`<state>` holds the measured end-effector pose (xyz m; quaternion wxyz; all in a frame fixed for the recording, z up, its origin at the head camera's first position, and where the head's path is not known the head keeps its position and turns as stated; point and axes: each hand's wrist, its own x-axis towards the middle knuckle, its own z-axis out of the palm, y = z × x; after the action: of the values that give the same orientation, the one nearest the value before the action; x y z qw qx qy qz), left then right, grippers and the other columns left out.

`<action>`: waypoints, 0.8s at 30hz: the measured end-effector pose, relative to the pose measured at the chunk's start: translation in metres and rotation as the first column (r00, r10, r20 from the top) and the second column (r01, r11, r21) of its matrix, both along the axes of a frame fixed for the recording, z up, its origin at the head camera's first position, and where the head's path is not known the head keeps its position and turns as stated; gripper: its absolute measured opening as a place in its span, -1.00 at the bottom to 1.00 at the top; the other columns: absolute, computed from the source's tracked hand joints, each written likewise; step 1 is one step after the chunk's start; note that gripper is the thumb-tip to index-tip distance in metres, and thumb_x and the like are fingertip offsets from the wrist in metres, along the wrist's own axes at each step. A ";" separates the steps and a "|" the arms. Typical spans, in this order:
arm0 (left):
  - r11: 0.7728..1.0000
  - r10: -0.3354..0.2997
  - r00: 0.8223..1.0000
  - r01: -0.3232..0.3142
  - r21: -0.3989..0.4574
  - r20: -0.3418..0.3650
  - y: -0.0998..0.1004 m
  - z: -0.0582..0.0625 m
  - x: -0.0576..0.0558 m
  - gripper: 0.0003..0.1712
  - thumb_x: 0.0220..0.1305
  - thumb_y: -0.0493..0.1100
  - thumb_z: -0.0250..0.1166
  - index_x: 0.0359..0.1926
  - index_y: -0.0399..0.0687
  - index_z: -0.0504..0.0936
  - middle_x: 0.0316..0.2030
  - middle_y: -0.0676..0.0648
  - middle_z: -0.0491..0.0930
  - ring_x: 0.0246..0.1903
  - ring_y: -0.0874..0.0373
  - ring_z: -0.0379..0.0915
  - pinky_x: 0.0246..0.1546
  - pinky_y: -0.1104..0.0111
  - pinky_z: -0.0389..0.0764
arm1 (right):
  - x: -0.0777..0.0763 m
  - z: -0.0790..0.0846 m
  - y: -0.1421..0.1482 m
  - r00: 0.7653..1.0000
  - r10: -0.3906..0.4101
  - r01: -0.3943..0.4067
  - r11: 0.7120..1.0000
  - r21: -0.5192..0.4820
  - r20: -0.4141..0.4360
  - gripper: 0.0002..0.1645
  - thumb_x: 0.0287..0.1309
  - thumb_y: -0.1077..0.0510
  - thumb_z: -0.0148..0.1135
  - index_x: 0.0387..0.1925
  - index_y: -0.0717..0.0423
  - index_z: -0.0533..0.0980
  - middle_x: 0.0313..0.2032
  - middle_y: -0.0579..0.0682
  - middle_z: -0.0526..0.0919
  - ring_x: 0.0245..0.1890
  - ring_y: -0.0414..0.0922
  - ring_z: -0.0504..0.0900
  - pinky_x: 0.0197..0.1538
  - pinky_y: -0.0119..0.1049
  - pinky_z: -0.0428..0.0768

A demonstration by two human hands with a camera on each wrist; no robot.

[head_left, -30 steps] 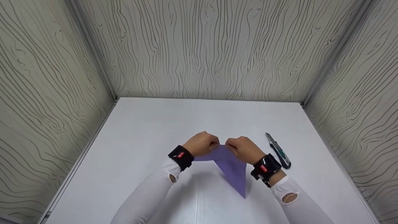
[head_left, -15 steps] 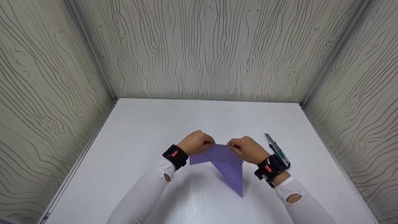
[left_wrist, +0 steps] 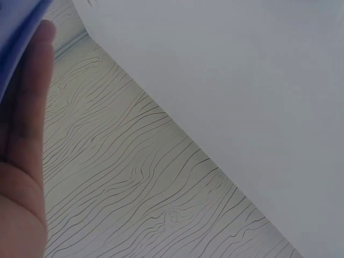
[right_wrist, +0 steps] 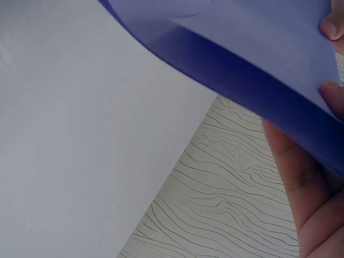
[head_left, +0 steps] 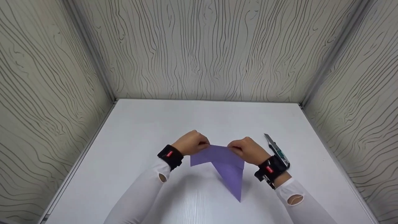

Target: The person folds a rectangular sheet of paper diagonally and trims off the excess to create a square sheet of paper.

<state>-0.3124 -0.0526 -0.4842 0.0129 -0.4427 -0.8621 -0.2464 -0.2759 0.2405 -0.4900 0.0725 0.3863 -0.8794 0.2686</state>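
Between my two hands hangs a folded sheet of purple paper, with a long point reaching down toward me and a squarer corner at the left. My left hand pinches its top edge at the left; thumb and curled fingers meet there. At the right, my right hand pinches the same edge between thumb and fingers. In the right wrist view the paper shows as separate layers with a dark gap between them, the right hand around its edge. Only a corner of paper shows in the left wrist view, beside the left hand.
To the right of my right hand, a utility knife with its blade out lies on the white table; the wristband partly covers its handle. Wood-grain patterned panels stand around the table's back and sides.
My left hand has slid left and my right hand slightly right, so more of the paper's top edge shows between them. The left corner of the paper has come into view.
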 end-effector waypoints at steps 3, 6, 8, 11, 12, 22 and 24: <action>0.999 -0.011 0.999 0.012 0.031 -0.037 -0.004 0.000 -0.001 -0.85 0.46 -0.30 0.39 -0.19 -0.20 0.89 -0.27 -0.07 0.88 -0.33 0.17 0.75 -0.22 0.35 0.75 | 0.000 0.000 0.003 0.999 -0.016 0.016 1.000 -0.001 0.045 -0.87 0.45 0.29 0.36 -0.09 0.14 0.77 -0.30 0.04 0.87 -0.38 -0.21 0.78 -0.27 -0.35 0.73; 0.998 -0.008 0.999 0.011 0.069 -0.043 -0.009 -0.001 -0.002 -0.86 0.44 -0.33 0.40 -0.18 -0.21 0.90 -0.25 -0.08 0.88 -0.29 0.14 0.79 -0.18 0.32 0.78 | 0.001 0.000 0.007 0.997 -0.042 0.042 0.999 -0.001 0.070 -0.88 0.45 0.27 0.37 -0.08 0.16 0.76 -0.31 0.03 0.87 -0.39 -0.25 0.76 -0.27 -0.38 0.72; 0.996 -0.003 1.000 0.006 0.088 -0.027 -0.012 -0.002 -0.002 -0.86 0.46 -0.33 0.40 -0.16 -0.21 0.90 -0.22 -0.09 0.88 -0.24 0.12 0.82 -0.13 0.30 0.80 | 0.001 0.001 0.009 0.996 -0.054 0.054 0.998 -0.009 0.072 -0.88 0.43 0.30 0.37 -0.09 0.18 0.77 -0.31 0.03 0.86 -0.40 -0.27 0.71 -0.28 -0.37 0.70; 0.995 -0.003 1.000 0.002 0.095 0.004 -0.016 -0.003 -0.003 -0.85 0.50 -0.29 0.38 -0.11 -0.20 0.89 -0.18 -0.09 0.88 -0.18 0.11 0.83 -0.07 0.29 0.80 | 0.000 0.001 0.011 0.997 -0.053 0.055 0.998 -0.031 0.060 -0.89 0.40 0.33 0.38 -0.15 0.19 0.78 -0.29 0.04 0.87 -0.40 -0.32 0.66 -0.28 -0.37 0.69; 0.996 -0.001 1.000 -0.001 0.093 0.019 -0.017 -0.003 -0.003 -0.84 0.51 -0.28 0.37 -0.10 -0.20 0.89 -0.18 -0.09 0.88 -0.18 0.11 0.83 -0.07 0.29 0.80 | 0.000 0.001 0.011 0.997 -0.050 0.052 0.998 -0.039 0.057 -0.89 0.39 0.34 0.38 -0.16 0.19 0.79 -0.29 0.04 0.87 -0.40 -0.33 0.65 -0.28 -0.37 0.69; 0.997 0.020 0.998 -0.024 0.079 0.052 -0.027 -0.002 -0.001 -0.85 0.50 -0.27 0.39 -0.14 -0.21 0.89 -0.22 -0.10 0.88 -0.22 0.11 0.82 -0.12 0.31 0.79 | -0.001 -0.001 0.013 0.992 -0.011 0.024 0.994 -0.102 0.129 -0.89 0.40 0.34 0.39 -0.19 0.18 0.80 -0.30 0.06 0.88 -0.44 -0.35 0.67 -0.36 -0.45 0.66; 0.995 0.008 1.000 -0.010 0.099 0.024 -0.029 -0.001 -0.001 -0.85 0.48 -0.29 0.40 -0.16 -0.22 0.90 -0.23 -0.10 0.88 -0.24 0.09 0.83 -0.14 0.29 0.80 | -0.001 -0.002 0.014 0.990 -0.018 0.036 0.991 -0.131 0.137 -0.90 0.41 0.31 0.40 -0.20 0.17 0.80 -0.33 0.04 0.87 -0.44 -0.36 0.65 -0.35 -0.44 0.66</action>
<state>-0.3137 -0.0812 -0.4850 0.0257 -0.4346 -0.8509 -0.2940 -0.2773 0.2541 -0.4919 0.0417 0.3495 -0.8677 0.3511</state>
